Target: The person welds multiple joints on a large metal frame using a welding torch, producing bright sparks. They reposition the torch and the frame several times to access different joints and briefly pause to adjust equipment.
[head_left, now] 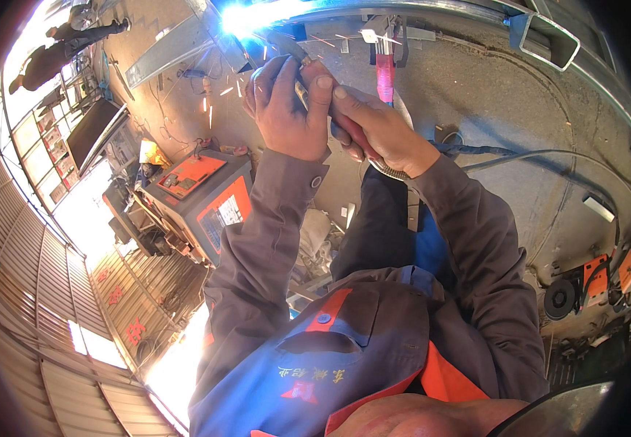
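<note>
Both my hands are closed around a welding torch (349,122) with a dark red handle. My left hand (284,109) grips its front part, thumb laid along the handle. Behind it, my right hand (388,135) wraps the rear of the handle, where a ribbed cable sleeve (388,172) comes out. At the torch's tip a bright blue-white arc (246,20) glares against a long metal beam (417,9), and orange sparks fly around it. The glare hides the tip and the spot it meets. An angled metal piece (166,54) joins the beam near the arc.
A square steel tube end (546,41) sticks out at the upper right. An orange and grey machine (206,193) stands to my left. Dark cables (548,154) cross the floor toward an orange wire-feed unit (593,280). Another person (49,62) is at the far left.
</note>
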Tool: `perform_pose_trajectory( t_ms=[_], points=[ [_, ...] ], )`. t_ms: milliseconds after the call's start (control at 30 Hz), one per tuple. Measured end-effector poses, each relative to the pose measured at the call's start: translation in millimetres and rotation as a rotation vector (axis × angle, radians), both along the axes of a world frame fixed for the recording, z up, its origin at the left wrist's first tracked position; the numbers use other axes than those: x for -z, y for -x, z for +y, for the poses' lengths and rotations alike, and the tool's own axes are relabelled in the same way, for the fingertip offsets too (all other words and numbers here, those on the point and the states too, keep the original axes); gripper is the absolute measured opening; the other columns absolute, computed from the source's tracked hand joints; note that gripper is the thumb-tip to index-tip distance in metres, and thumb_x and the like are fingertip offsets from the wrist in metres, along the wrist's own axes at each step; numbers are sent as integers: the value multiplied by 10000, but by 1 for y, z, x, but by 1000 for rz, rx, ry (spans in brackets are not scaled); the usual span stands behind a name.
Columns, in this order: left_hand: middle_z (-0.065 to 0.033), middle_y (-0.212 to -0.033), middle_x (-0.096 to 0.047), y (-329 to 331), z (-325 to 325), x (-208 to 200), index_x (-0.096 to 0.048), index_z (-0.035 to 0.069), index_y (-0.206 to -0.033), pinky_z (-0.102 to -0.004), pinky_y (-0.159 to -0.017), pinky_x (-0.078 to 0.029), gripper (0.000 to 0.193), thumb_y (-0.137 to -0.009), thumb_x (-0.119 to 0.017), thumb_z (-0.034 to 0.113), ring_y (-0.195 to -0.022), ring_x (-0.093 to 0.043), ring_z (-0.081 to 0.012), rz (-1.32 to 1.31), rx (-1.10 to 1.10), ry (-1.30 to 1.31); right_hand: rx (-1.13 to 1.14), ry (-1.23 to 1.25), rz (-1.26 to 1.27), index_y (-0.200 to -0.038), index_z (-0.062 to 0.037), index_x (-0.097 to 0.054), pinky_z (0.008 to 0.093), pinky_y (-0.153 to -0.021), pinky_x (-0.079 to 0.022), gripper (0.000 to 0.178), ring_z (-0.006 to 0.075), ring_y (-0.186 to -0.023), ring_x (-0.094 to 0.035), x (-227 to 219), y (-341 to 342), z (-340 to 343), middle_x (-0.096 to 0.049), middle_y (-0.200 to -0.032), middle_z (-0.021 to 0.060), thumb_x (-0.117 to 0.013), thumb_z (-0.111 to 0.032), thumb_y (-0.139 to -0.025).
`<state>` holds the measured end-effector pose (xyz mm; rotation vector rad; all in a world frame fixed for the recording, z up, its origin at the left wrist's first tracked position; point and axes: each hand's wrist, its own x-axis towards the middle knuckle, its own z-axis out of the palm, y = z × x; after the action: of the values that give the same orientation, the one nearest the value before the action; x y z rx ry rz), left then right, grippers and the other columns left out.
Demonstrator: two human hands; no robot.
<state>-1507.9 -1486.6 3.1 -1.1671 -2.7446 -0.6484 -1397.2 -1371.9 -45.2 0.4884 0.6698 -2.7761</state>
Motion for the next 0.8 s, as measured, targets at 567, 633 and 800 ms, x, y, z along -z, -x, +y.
perform_pose_trajectory(
  t_ms=[567, 633, 800],
  points=[
    [-200, -1289, -631, -2, 0, 1, -688, -21, -1239, -494, -1082, -354, 584, -939, -713, 479, -1201, -550, -373, -47, -25, -15, -15, 5, -11, -1023, -73, -576, 225, -400, -343, 517, 77, -466, -489, 0, 1, 1, -542, -689, 29, -490, -581, -1060],
    [-203, -1291, -629, -2, -1, 1, -686, -23, -1240, -494, -1085, -352, 587, -941, -710, 482, -1204, -550, -371, -64, -33, -10, -15, 12, -15, -1000, -76, -570, 225, -401, -346, 511, 80, -469, -491, 1, 0, 0, -542, -689, 31, -500, -579, -1057],
    [-210, -1298, -626, -2, 0, -1, -684, -23, -1240, -498, -1089, -349, 591, -944, -702, 488, -1211, -547, -374, -54, -38, 24, 3, 37, -13, -919, -89, -543, 226, -402, -349, 496, 89, -472, -495, 2, 0, -1, -534, -685, 28, -521, -566, -1054]
  ],
)
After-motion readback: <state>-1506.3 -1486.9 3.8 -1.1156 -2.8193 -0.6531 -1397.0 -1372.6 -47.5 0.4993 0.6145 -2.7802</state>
